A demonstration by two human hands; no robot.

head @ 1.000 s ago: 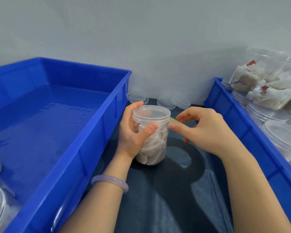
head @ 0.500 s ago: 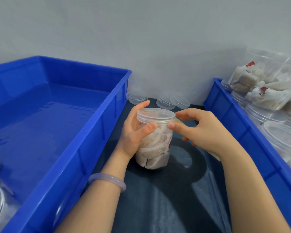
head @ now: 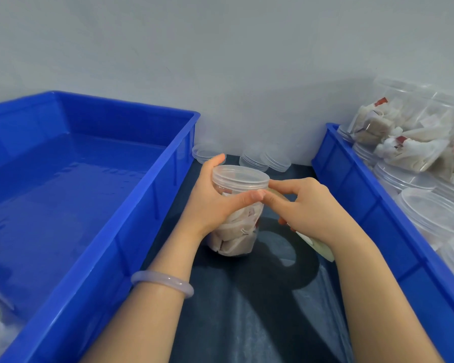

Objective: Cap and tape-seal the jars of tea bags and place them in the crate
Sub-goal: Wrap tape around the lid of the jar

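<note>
1. Dark mat [head: 247,323] runs between two blue crates, with a grey wall behind. The jar [head: 236,231] of tea bags sits roughly upright on the mat, just beside the left crate [head: 152,195] and not yet in it. Its lid [head: 240,176] is on.
2. The left hand [head: 207,205] grips the jar just under the lid, thumb across the front and fingers curled round the back.
3. The right hand [head: 312,205] has thumb and index tips pinched together at the lid seam on a yellowish strip of tape [head: 275,192]. Its lower fingers curl over a pale roll [head: 317,246], likely the tape roll, but it is mostly hidden.
4. Judgement: the taping looks just begun, with little of the seam covered.
5. Risk: the tape end could lift or wrinkle if the thumb lets go before it has stuck, since smooth plastic gives little grab.
6. Risk: the strip could wander off the seam onto the lid top or the jar wall if the jar is turned unevenly, leaving a bad seal.
7. Risk: the thumbs meet at one spot, so the tape may stick to skin.
8. Risk: pulling on the roll could tip the light jar towards the right crate [head: 364,200], or knock the spare lids [head: 270,159] behind it.
9. Whether the lid is fully seated cannot be told; taping over a crooked lid would lock in the fault.
</note>
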